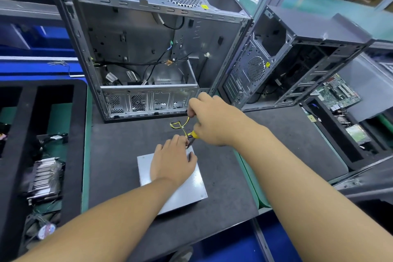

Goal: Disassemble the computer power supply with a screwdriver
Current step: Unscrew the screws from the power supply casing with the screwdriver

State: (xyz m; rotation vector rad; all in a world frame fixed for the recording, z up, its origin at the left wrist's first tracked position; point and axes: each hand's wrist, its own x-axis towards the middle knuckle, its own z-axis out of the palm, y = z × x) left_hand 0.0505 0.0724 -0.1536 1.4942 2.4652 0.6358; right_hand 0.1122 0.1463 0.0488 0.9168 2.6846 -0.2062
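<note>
A grey metal power supply [187, 189] lies flat on the dark foam mat [119, 151] in front of me. My left hand [173, 162] rests on its top, fingers spread toward the far right corner. My right hand [214, 121] grips a screwdriver with a yellow handle [195, 134], whose tip points down at that far corner of the box. A bundle of yellow and black wires [180, 126] loops up from the supply just behind my left hand, under my right hand.
An open, stripped computer case [148, 49] stands behind the mat. A second case [297, 59] stands to the right beside a circuit board [338, 91]. Black foam trays on the left hold a heatsink [43, 176] and cables.
</note>
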